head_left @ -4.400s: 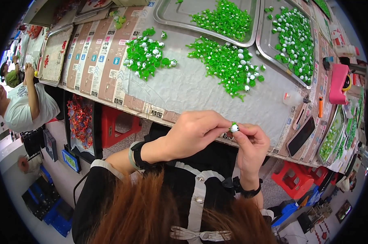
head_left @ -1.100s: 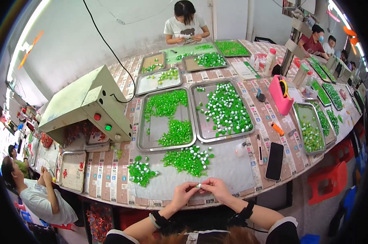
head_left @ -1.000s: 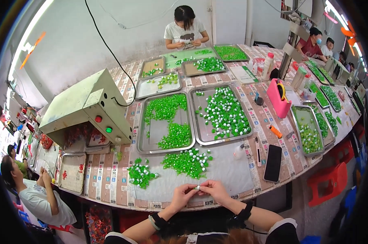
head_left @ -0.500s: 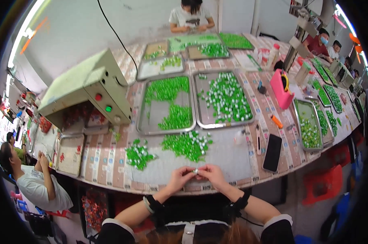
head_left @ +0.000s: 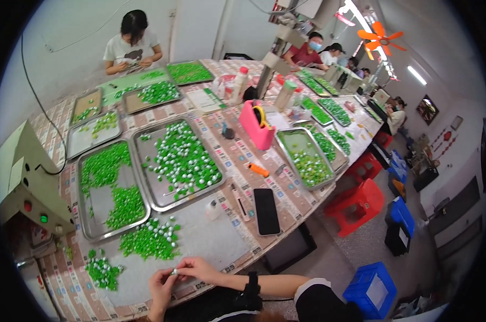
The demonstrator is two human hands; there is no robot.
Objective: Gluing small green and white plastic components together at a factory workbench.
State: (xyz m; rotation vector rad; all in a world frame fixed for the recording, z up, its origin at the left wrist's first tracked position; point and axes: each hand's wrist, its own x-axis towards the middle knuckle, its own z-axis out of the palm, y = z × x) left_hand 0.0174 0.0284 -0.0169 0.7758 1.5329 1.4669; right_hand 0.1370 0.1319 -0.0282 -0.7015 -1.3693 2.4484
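Close to the table's front edge, my left hand (head_left: 161, 283) and my right hand (head_left: 197, 269) meet fingertip to fingertip. Between them they pinch a small white and green piece (head_left: 174, 272); its exact kind is too small to make out. Just beyond lies a loose pile of green and white pieces (head_left: 149, 240) on a pale sheet (head_left: 208, 247). A smaller pile (head_left: 103, 272) of the same sits left of my hands. Farther back are two metal trays: the left tray (head_left: 100, 188) holds mostly green pieces, the right tray (head_left: 146, 153) green and white ones.
A black phone (head_left: 267, 211), an orange cutter (head_left: 258, 170) and a pink tape dispenser (head_left: 257, 126) lie to the right. The machine (head_left: 33, 177) with red and green buttons stands left. Red stools (head_left: 355, 206) and a blue crate (head_left: 369, 290) stand on the floor. Co-workers sit around.
The view has swung to the right, so the table and my hands appear farther left and more of the room shows. Both hands still pinch the small piece.
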